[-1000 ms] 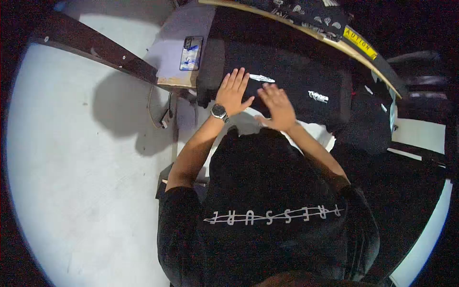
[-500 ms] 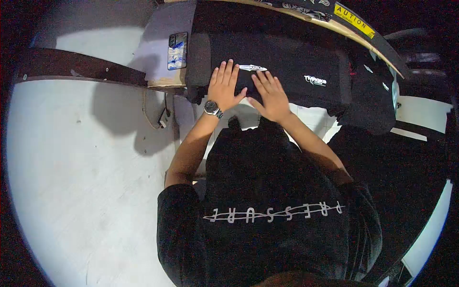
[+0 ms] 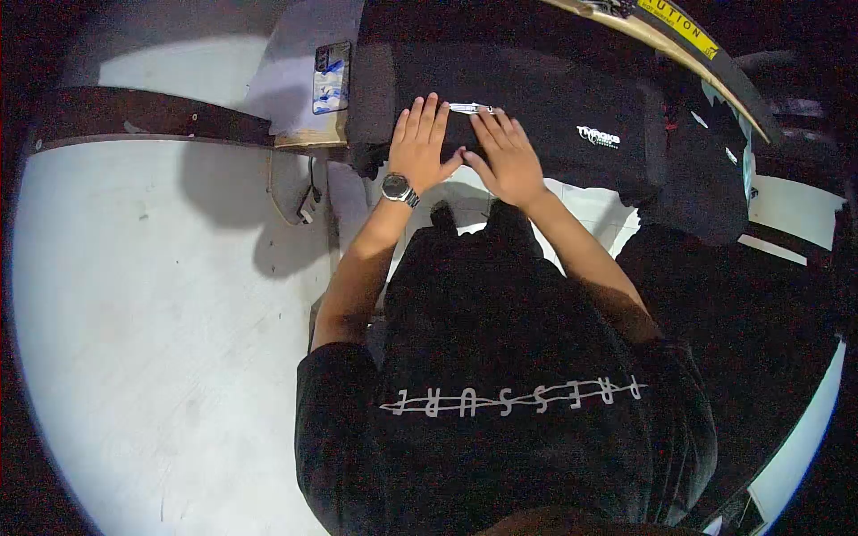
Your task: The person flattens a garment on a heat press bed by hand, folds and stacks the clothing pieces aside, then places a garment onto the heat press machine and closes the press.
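black cloth [image 3: 527,76] under both hands' fingers [image 3: 435,116], white print between

Blue-and-white phone [image 3: 331,79] on pale tabletop [image 3: 288,58], yellow warning label [image 3: 677,25], dark beam [image 3: 152,116]

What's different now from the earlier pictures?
The bare right hand has moved forward over the black fabric; its fingertips now reach the narrow white print, its thumb nearly meeting the left one. Nothing was visibly grasped or released. The watch-wearing left hand and blue-and-white patterned phone stayed put.
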`<state>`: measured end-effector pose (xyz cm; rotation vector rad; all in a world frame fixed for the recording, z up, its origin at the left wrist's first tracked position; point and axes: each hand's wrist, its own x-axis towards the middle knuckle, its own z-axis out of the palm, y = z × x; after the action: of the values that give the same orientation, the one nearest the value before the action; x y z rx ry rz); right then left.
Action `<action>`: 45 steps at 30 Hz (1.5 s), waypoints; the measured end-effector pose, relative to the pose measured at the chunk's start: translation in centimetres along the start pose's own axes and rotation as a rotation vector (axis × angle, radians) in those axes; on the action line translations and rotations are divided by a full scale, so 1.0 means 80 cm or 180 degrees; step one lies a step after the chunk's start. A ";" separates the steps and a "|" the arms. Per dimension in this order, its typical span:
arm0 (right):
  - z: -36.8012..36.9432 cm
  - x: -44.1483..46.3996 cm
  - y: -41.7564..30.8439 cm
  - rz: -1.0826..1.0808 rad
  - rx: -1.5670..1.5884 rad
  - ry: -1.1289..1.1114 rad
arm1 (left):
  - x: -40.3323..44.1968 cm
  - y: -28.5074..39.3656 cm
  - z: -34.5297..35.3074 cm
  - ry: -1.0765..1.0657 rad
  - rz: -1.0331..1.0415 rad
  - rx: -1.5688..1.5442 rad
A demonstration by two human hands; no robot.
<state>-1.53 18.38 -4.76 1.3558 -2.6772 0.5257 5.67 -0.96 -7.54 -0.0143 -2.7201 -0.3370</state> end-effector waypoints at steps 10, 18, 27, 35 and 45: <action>-0.064 -0.107 0.270 0.2378 -0.0909 0.0235 | 0.004 0.009 -0.003 -0.0037 -0.0030 0.0014; -0.068 -0.031 0.233 0.2122 -0.0825 0.0141 | 0.101 0.054 0.000 -0.0212 -0.0204 -0.0286; -0.065 0.005 0.202 0.2186 -0.0827 -0.0096 | 0.150 0.069 0.037 -0.0588 -0.0454 -0.0016; -0.071 0.009 0.197 0.2158 -0.0809 -0.0022 | 0.151 0.070 0.033 -0.0605 -0.0473 0.0039; -0.090 0.000 0.196 0.2186 -0.0296 0.0042 | 0.146 0.064 0.017 -0.0575 -0.0406 -0.0190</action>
<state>-14.55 29.43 -2.11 0.3723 -3.0628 0.4393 -5.31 3.90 -3.00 0.1181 -2.8958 -0.4748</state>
